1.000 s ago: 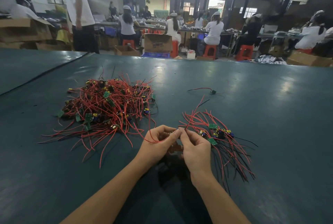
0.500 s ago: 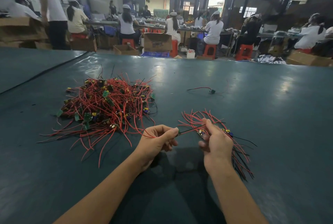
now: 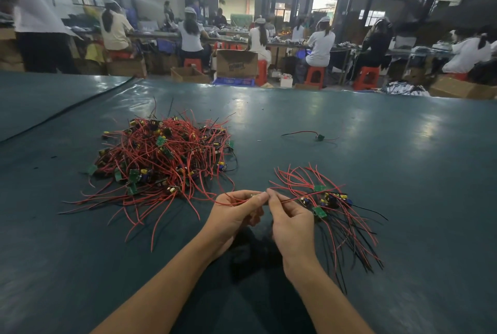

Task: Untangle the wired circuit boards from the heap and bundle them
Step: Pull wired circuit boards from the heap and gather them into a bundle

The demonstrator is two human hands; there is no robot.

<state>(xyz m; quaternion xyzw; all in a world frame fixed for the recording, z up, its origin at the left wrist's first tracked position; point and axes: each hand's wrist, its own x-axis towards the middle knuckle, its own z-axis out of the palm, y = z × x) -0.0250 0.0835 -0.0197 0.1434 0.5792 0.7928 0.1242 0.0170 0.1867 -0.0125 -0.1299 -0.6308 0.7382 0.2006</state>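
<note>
Green surface (image 3: 376, 172) carries a heap (image 3: 164, 156) of red-wired boards at left and a smaller bundle (image 3: 330, 199) at right. Between them, left grip (image 3: 234, 215) and right grip (image 3: 290, 223) each pinch one wire (image 3: 291, 200) running toward the bundle. Stray board (image 3: 319, 137) lies beyond

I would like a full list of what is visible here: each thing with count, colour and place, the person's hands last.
heap of wired boards: one, red wires, green boards, table left
small bundle: one, red and black wires, right of the hands
stray wired board: one, red lead, alone farther back
table: one, dark teal
cardboard box: one, brown, beyond the table
stools: several, red, under workers
workers: several, mostly white tops, far benches
red wire: one, held between both hands
left hand: pinches the red wire
right hand: pinches the red wire
</note>
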